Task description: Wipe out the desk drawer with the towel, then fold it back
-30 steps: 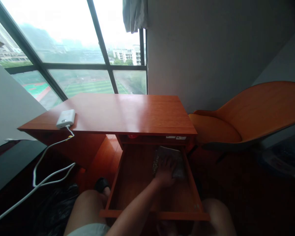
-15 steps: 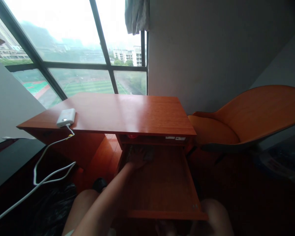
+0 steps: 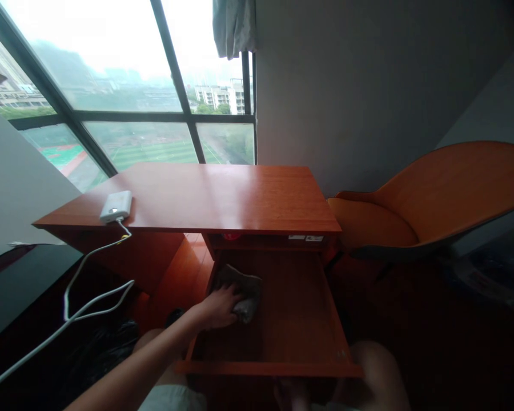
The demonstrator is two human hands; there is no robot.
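Observation:
My left hand reaches into a pulled-out wooden drawer and is closed on a crumpled grey cloth. Part of the cloth spreads out beyond the fingers, near the drawer's left side, and it touches the drawer bottom. Below the drawer's front edge, my right hand shows only dimly in shadow. Its fingers are too dark and partly hidden to make out.
Above the drawer is a reddish wooden desk with a shelf slot holding a red item and white boxes. A white power bank with a white cable lies on the left. An orange chair stands right; my knees flank the drawer.
My left hand has come from the back left of the drawer toward the front, dragging the cloth, which is now more bunched. My right hand stays low by the drawer front.

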